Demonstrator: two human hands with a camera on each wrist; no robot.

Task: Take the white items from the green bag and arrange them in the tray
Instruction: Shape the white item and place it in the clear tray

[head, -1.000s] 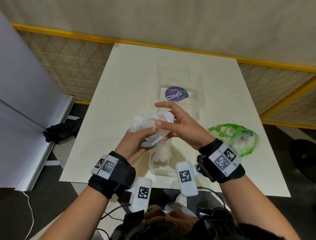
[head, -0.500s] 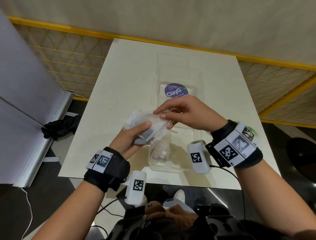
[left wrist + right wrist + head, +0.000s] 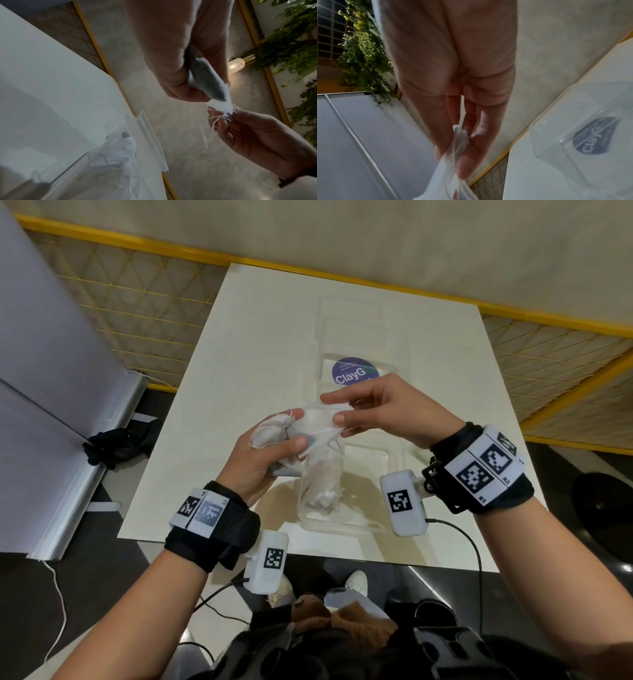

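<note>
Seen from above, a person stands at the near edge of a white table (image 3: pixel 260 344), both hands raised over a clear tray (image 3: pixel 387 460). The left hand (image 3: pixel 263 457) is curled round a bunch of white masks (image 3: pixel 308 426), thumb pressing on top. The right hand (image 3: pixel 387 412) pinches the far end of the top mask between thumb and fingertips, as if peeling it from the bunch; thin ear loops trail below.

Progress looks partial: one crumpled white item (image 3: pixel 323 484) already lies in the tray's left side, against its near left wall, while the rest of the tray looks empty. The bunch in hand is not yet placed. The green bag is out of view, so whether more items remain in it cannot be told.

Beyond the hands, the tray's clear lid (image 3: pixel 356 337) with a round purple sticker (image 3: pixel 354 373) lies open on the table. There is open room in the tray to the right of the placed item. The tray sits close to the table's near edge, so a loose drop could slide off toward the person; bare table lies left and far
</note>
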